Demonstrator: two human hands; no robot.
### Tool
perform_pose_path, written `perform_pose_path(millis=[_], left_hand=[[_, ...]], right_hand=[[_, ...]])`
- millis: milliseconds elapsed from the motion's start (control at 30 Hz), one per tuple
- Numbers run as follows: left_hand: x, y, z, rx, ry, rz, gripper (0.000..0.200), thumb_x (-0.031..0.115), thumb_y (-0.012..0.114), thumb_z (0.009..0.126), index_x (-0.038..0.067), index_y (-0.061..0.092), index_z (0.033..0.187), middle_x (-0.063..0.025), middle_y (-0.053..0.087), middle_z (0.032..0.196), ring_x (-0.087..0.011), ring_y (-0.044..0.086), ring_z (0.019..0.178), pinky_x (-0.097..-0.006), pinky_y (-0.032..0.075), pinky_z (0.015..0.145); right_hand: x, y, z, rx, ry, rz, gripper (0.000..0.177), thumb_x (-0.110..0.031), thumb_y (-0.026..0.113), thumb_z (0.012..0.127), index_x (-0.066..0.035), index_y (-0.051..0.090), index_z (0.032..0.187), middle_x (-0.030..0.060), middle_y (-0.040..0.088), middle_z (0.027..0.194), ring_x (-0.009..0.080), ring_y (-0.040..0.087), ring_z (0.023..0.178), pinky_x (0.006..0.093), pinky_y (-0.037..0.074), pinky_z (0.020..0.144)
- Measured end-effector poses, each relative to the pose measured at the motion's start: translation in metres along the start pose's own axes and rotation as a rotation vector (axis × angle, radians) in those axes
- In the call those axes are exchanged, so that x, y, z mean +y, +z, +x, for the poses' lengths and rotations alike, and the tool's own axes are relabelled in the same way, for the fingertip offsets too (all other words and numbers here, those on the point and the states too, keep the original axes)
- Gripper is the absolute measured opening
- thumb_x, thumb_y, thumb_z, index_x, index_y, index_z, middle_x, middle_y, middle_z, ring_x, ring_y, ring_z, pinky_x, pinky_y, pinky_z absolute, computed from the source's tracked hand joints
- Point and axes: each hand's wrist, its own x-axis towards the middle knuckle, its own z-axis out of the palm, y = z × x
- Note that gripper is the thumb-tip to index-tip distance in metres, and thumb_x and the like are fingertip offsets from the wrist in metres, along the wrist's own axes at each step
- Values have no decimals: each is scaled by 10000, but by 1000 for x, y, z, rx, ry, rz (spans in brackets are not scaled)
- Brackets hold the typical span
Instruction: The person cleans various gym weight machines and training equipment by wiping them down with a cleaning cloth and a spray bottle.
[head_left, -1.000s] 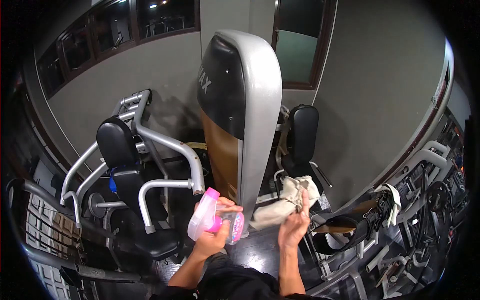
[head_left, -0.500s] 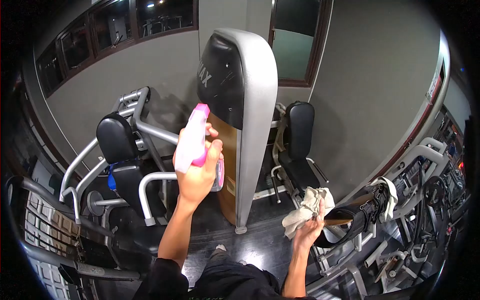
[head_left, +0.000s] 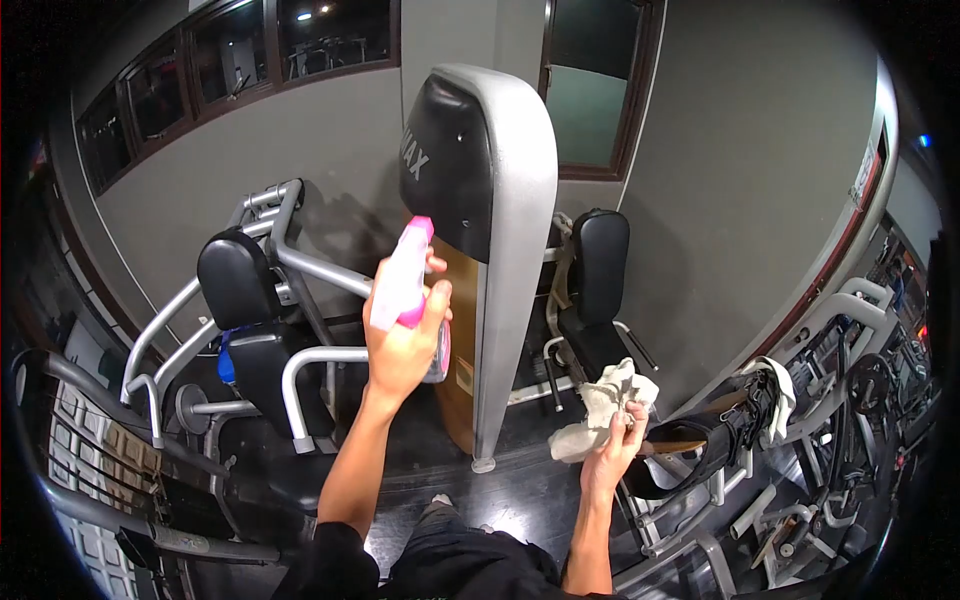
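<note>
My left hand (head_left: pixel 402 350) is wrapped round a spray bottle (head_left: pixel 405 275) with a white and pink trigger head, its nozzle pointing up and away from me. Most of the bottle's body is hidden behind the fingers. Beyond it rises the tall gym machine column (head_left: pixel 515 200), silver-edged with a black upper cover. At lower right, my right hand (head_left: pixel 615 455) grips a crumpled off-white cloth (head_left: pixel 610 400), which bulges above the fingers and hangs to the left.
To the left stands a machine seat with a black backrest (head_left: pixel 238 275) and silver bars. Another black seat (head_left: pixel 600 265) sits right of the column. A dark padded bench (head_left: pixel 700 445) with a pale towel (head_left: pixel 780 395) lies at right. Dark flooring (head_left: pixel 520 495) surrounds my feet.
My left hand and the spray bottle have shifted slightly right in view. The cloth in my right hand has moved a little left and up, and its folds have changed.
</note>
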Motion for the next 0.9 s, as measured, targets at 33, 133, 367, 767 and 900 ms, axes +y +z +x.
perform_pose_path(millis=[33, 133, 367, 767, 900], left_hand=[[0, -2, -7, -2, 8, 20, 356, -32, 590, 855, -33, 496, 1198, -57, 585, 994, -58, 548, 616, -210, 480, 573], [-6, -4, -36, -12, -84, 4, 303, -34, 599, 840, -36, 519, 1131, -54, 594, 958, -72, 570, 621, -216, 487, 578], [-7, 0, -105, -91, -233, -16, 290, -63, 609, 799, -54, 540, 1081, -80, 615, 937, -100, 616, 644, -231, 505, 587], [-46, -27, -106, -36, -220, 10, 298, -35, 615, 809, -66, 532, 1094, -119, 625, 940, -133, 636, 645, -254, 510, 611], [-49, -34, -89, 5, -232, -10, 277, -32, 616, 806, -77, 544, 1069, -117, 633, 908, -147, 642, 672, -259, 507, 640]], right_hand=[[-3, 11, 1, -21, -21, 4, 224, -66, 576, 905, -93, 493, 1112, 16, 482, 1045, 98, 472, 939, 242, 371, 835], [-17, 44, 8, -134, -48, -52, 452, -47, 570, 898, -96, 385, 1308, 63, 502, 1182, 143, 498, 1041, 279, 388, 906], [-27, 151, 48, -383, -582, -365, 756, -39, 673, 749, -7, 278, 1393, 153, 351, 1366, 261, 354, 1263, 367, 260, 1067], [-43, 292, 146, -349, -1249, -763, 709, -64, 712, 648, -95, 453, 1307, 187, 388, 1322, 373, 353, 1279, 548, 257, 1082], [-75, 343, 190, -377, -1071, -841, 514, -143, 619, 798, -48, 458, 1276, 194, 373, 1359, 363, 428, 1223, 445, 381, 1013]])
